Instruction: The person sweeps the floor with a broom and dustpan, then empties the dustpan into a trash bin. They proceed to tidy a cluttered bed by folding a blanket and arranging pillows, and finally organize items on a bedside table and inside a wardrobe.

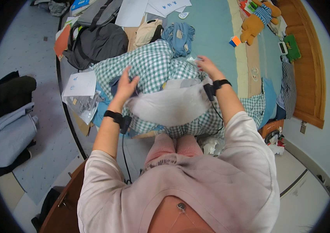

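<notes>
My left hand [127,84] is raised over the green-and-white checked bedding [150,64], with thumb and fingers apart and nothing in it. A dark blue item [114,85] lies just behind that hand. My right hand [207,66], slightly blurred, hangs above the bedding on the other side, fingers apart and holding nothing. Between and below both hands is a white piece of fabric [169,106], blurred, bulging in front of my knees; whether it rests on the bedding I cannot tell. Each wrist wears a black strap with a small device and cable.
A dark grey backpack [103,43], a beige pouch [147,32] and crumpled blue cloth [179,38] lie farther back. Paper and a clear plastic bag [85,107] are at the left edge. A puzzle cube [235,41] and plush toy [253,24] lie right.
</notes>
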The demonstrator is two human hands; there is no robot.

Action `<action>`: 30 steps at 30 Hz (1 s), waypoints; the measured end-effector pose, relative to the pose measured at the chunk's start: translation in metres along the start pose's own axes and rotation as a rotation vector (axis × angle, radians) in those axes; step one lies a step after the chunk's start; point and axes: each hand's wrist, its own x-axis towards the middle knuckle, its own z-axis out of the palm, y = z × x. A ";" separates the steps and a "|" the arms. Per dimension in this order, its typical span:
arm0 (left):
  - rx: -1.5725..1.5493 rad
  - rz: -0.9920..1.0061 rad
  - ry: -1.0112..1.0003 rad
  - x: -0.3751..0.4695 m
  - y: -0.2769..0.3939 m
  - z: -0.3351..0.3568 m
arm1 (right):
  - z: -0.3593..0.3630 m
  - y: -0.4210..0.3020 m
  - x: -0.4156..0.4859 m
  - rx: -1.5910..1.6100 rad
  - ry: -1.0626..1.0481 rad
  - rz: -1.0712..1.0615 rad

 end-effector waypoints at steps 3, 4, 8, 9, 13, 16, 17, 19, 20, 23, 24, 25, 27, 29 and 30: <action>-0.097 -0.035 -0.131 0.022 0.003 0.046 | 0.041 -0.005 0.066 -0.035 -0.128 0.049; -0.165 -0.069 -0.149 0.027 0.003 0.057 | 0.050 -0.003 0.086 -0.043 -0.170 0.070; -0.380 -0.243 -0.192 0.037 0.004 0.073 | 0.082 0.013 0.133 0.080 -0.027 0.051; -0.413 -0.263 -0.192 0.038 0.006 0.072 | 0.081 0.013 0.138 0.196 -0.045 0.013; -0.512 -0.321 -0.216 0.045 0.026 0.063 | 0.065 -0.023 0.100 0.618 -0.166 -0.166; -0.855 -0.482 -0.246 0.055 0.040 0.068 | 0.040 -0.083 0.020 0.695 -0.355 -0.268; -1.089 -0.582 -0.233 0.056 0.043 0.076 | 0.031 -0.097 -0.020 0.662 -0.472 -0.334; -1.225 -0.480 -0.232 0.046 0.040 0.088 | 0.025 -0.117 -0.096 0.511 -0.623 -0.421; -1.119 -0.284 -0.248 0.034 0.037 0.092 | 0.024 -0.126 -0.121 0.517 -0.832 -0.533; -1.336 -0.329 -0.303 0.019 0.028 0.097 | 0.033 -0.126 -0.170 0.542 -0.942 -0.452; -0.815 -0.190 -0.272 0.017 0.027 0.088 | 0.035 -0.120 -0.179 0.568 -0.899 -0.396; -0.884 -0.125 -0.335 0.020 0.029 0.078 | 0.028 -0.114 -0.185 0.513 -0.750 -0.322; -1.569 -0.021 -0.348 0.026 0.046 0.048 | 0.000 -0.099 -0.196 0.513 -0.503 -0.256; -1.757 -0.085 0.091 0.025 0.072 0.007 | -0.024 -0.083 -0.208 0.785 -0.374 -0.323; -1.570 -0.036 0.260 0.008 0.084 -0.012 | -0.038 -0.077 -0.214 0.810 -0.352 -0.281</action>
